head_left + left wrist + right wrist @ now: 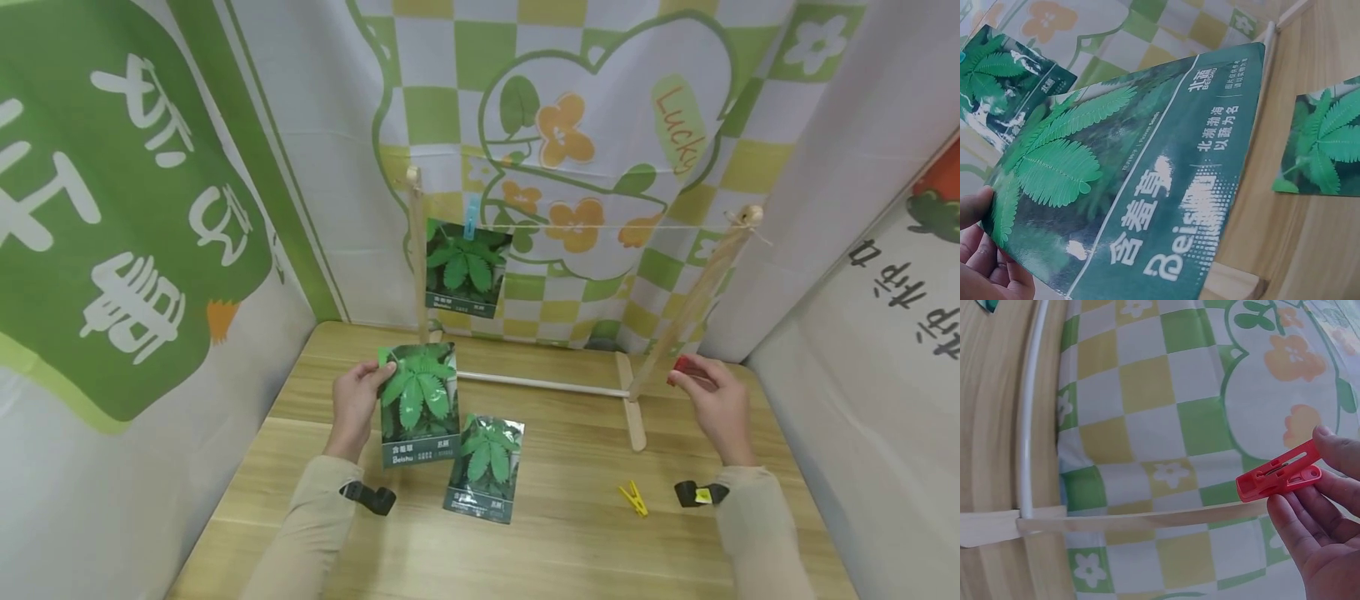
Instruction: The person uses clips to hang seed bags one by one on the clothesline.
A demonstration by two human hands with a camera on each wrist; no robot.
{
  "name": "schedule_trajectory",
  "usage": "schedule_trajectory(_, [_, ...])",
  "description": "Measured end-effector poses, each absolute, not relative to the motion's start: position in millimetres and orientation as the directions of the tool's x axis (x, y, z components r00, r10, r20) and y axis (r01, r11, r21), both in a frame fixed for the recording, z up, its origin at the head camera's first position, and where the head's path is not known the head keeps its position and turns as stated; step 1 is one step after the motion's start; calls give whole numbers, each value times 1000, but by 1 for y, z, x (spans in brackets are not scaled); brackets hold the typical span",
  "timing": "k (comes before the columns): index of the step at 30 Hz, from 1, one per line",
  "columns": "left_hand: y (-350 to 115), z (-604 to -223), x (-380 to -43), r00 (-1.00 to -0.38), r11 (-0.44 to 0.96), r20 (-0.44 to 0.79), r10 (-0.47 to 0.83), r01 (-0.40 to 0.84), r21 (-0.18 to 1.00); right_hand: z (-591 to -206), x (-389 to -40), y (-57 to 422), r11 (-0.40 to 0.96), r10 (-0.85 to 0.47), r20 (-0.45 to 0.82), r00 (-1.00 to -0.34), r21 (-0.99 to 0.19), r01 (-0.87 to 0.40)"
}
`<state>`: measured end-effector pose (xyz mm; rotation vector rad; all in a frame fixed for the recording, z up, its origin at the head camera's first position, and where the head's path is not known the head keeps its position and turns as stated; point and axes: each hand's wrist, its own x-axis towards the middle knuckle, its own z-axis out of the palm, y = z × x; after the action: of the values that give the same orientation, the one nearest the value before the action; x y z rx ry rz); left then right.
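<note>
Left hand [354, 408] has a green seed packet [418, 408] by its upper left edge, thumb on the printed face, other fingers behind, so a narrow grip with the packet in it. From those fingers the packet lies to the right and reaches down past them; long axis roughly top to bottom in the head view, near square to the string [585, 226], leaf picture at the upper end. String runs above and beyond it, left post [417, 258] to right post [693, 296]; packet's top edge is below the line, apart from it. Right hand [722, 408] pinches a red clip [1266, 478] between thumb and fingertips, handle ends toward the palm, nose pointing away; can't tell if its mouth is parted. That hand is just right of the right post, packet well off to its left, so my read is that the packet-string-clip spacing is what matters. Left hand is nearer the string's left end, right hand nearer its right end. At the left end a blue clip [471, 218] holds a hung packet [468, 271]. A loose packet [486, 471] lies on the table [570, 542], just right of the held one and closer to the person; yellow clip [633, 498] lies near the right wrist
</note>
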<state>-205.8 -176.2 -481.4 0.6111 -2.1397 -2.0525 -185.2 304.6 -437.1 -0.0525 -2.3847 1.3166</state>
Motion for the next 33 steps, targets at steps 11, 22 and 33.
schedule_trajectory(11, [-167,-467,-213,-926,1,-165,-339,-176,984,-417,-195,300,541,161,394,-905,-802,-253])
schedule_trajectory(22, [-158,-452,-223,-939,-19,-135,-318,-136,991,-400,-203,291,518,131,446,-885,-792,-323])
schedule_trajectory(33, [-146,-438,-229,-952,-35,-94,-291,-87,996,-380,-211,279,536,82,502,-861,-751,-387])
